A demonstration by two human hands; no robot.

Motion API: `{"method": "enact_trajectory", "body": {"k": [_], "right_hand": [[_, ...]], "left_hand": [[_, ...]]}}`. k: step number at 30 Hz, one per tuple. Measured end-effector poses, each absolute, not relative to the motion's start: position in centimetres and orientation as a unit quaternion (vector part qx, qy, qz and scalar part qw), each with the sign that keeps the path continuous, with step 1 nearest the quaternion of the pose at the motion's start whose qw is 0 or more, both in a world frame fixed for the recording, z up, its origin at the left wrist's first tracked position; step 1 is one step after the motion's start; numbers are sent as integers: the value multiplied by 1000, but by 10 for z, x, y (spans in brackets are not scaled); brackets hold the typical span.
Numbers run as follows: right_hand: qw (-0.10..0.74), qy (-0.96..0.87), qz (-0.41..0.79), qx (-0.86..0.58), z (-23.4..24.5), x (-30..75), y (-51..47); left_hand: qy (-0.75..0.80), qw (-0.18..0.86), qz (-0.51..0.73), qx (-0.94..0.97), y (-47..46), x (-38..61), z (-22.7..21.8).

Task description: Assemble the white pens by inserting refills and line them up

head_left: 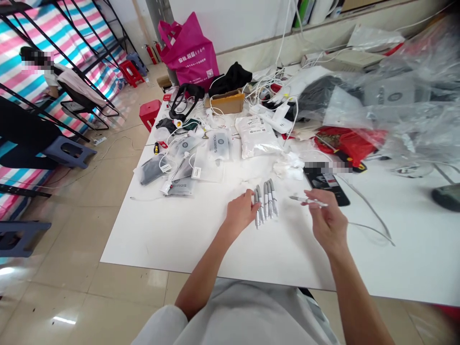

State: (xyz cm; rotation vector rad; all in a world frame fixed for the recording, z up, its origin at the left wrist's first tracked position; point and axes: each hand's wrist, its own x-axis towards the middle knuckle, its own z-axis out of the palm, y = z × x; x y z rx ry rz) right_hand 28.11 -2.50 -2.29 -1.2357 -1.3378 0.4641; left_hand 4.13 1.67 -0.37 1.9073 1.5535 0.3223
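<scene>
Several grey-capped marker pens (266, 201) lie side by side in a row on the white table (172, 235). My left hand (241, 211) is at the left end of this row, its thumb and curled index finger closed about the leftmost marker, which still rests on the table. To the right of the row, my right hand (327, 220) pinches another marker pen (312, 201) between thumb and fingers. That marker lies roughly level, its grey tip pointing left toward the row. A dark phone (336, 191) lies just behind my right hand.
Bagged items (219, 143) and cables lie at the table's back left, beside a white plastic package (257, 136). Clear plastic bags (395, 96) heap up at the back right. A pink bag (192, 52) stands behind. A seated person (46, 72) is far left.
</scene>
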Motion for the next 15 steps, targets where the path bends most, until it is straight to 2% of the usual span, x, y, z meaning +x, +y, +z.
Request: {"method": "enact_trajectory", "body": {"k": [4,10,12,15], "right_hand": [[473,-700,147,-515,-29,279,-34],[409,-734,72,-538,-53,263,-37],[395,-729,71,-555,-57,258,-38],[376,-721,73,-578,-58,254,-41]], "left_hand": [[619,283,112,724,19,49,-9],[659,246,84,705,16,52,0],[659,279,108,690,16,47,2],[609,416,215,640,19,33,3]]}}
